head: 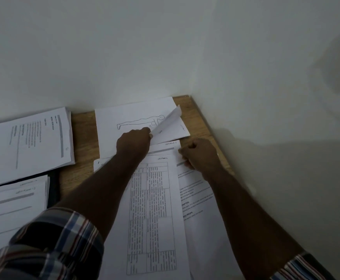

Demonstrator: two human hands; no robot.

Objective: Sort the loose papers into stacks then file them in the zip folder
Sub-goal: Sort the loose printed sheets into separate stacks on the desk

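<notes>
Left grip [133, 142] pinching lifted sheet [168, 122]; stack [27, 142] left

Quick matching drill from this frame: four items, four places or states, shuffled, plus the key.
Items:
1. left hand
2. right hand
3. table sheet
4. far-left stack

States:
A. lies flat near the body, between the forearms
B. pinches a curled sheet over the figure drawing
C. lies against the wall, apart from both hands
D. grips the edge of a text page by the desk's right edge

Pairs: 1-B, 2-D, 3-A, 4-C
</notes>
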